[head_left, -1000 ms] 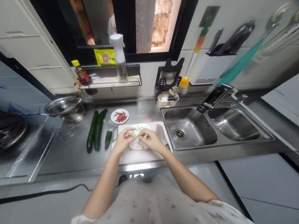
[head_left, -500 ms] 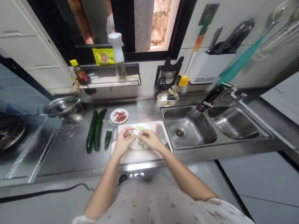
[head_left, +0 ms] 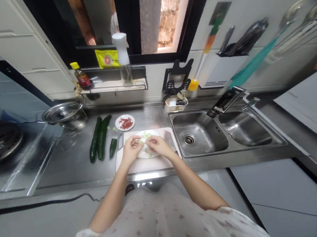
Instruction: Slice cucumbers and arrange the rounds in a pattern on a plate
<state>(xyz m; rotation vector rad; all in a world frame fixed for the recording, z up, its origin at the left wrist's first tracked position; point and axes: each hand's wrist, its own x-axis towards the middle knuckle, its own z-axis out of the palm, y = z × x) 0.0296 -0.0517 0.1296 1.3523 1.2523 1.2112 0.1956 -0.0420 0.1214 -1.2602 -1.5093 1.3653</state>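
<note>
A white plate (head_left: 142, 155) lies on a white cutting board (head_left: 149, 164) at the counter's front edge, with pale green cucumber slices (head_left: 146, 135) spread on it. My left hand (head_left: 130, 150) and my right hand (head_left: 157, 145) meet over the plate, fingertips pinched together on cucumber slices. Just left of the board lie two whole dark cucumbers (head_left: 98, 138) and a short cucumber piece (head_left: 112, 148). A knife (head_left: 169, 139) rests on the board's right side, beside my right hand.
A small dish of chopped red chili (head_left: 125, 122) sits behind the board. A double steel sink (head_left: 222, 132) with a tap is to the right. A lidded steel pot (head_left: 63, 114) stands at the left, and a bottle and sprayer stand on the shelf (head_left: 112, 86).
Both hands stay pinched together over the plate, with the right hand edging slightly toward the left. The view has shifted a little.
</note>
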